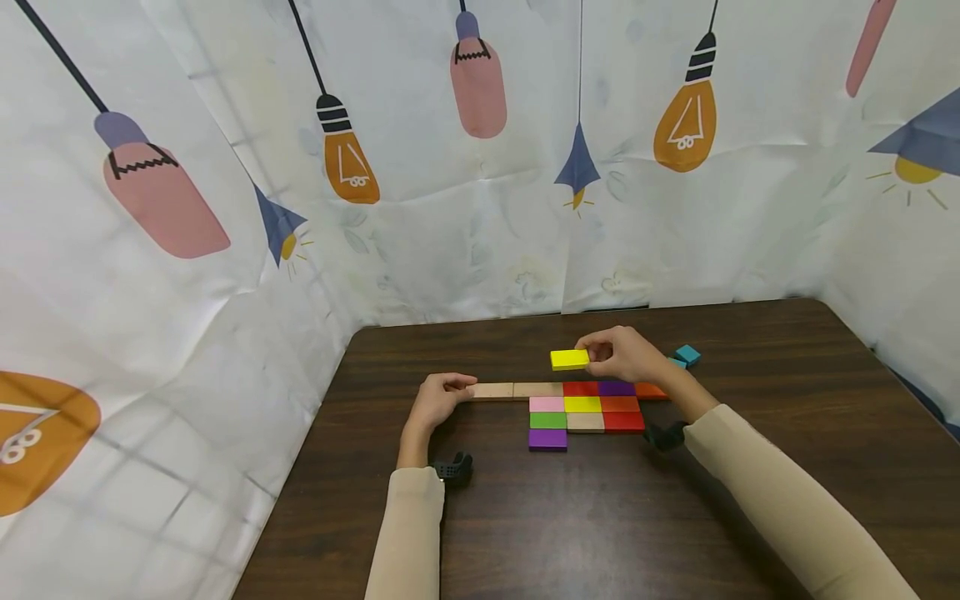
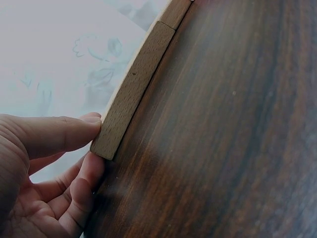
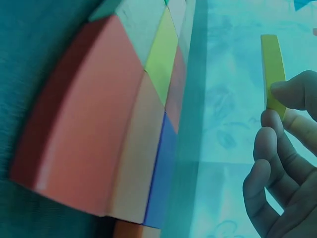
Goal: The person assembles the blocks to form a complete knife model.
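Observation:
Flat coloured blocks lie edge to edge on the dark table. Their back row holds a plain wooden block (image 1: 493, 391) at the left end, a second plain one (image 1: 537, 390), then red (image 1: 581, 388), purple (image 1: 617, 388) and orange blocks. My left hand (image 1: 440, 398) pinches the left end of the end wooden block between thumb (image 2: 69, 134) and fingers. A yellow block (image 1: 569, 359) is held by one end in my right hand (image 1: 622, 353), raised behind the row. The right wrist view shows thumb and fingers gripping this yellow block (image 3: 272, 69).
Nearer rows contain pink (image 1: 547, 404), yellow (image 1: 582, 404), green (image 1: 548, 420) and red (image 1: 623, 422) blocks, among others. A purple block (image 1: 547, 440) sits alone in front. Teal blocks (image 1: 687, 355) lie behind the right forearm. A patterned cloth (image 1: 465, 250) hangs behind the table.

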`<state>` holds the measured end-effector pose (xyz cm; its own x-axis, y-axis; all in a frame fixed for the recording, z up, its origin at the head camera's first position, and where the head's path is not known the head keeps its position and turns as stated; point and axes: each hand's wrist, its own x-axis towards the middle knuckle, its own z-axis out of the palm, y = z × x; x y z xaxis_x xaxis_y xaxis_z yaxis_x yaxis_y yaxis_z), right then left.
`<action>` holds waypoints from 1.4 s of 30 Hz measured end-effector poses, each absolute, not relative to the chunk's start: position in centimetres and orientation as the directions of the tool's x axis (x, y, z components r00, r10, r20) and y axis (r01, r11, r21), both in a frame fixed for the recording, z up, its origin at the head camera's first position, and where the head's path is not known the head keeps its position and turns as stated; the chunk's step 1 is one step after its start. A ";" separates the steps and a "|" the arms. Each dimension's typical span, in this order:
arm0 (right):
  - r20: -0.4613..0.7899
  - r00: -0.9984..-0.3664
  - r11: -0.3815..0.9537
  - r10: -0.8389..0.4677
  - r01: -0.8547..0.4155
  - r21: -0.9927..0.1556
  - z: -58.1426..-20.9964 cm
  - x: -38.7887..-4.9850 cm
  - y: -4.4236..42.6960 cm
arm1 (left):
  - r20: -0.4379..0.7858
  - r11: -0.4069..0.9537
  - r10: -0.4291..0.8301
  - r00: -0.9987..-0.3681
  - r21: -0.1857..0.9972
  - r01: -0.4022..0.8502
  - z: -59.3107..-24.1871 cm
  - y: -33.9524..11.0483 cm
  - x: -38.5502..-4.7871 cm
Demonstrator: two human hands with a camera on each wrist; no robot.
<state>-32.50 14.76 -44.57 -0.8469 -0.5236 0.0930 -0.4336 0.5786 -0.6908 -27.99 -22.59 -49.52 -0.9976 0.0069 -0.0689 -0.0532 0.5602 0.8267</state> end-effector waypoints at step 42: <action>-0.010 -0.807 0.609 -0.590 -0.437 -0.662 -47.9 -23.7 17.7 | -0.055 0.570 -0.002 -0.998 0.821 -0.046 -49.8 -22.5 -28.2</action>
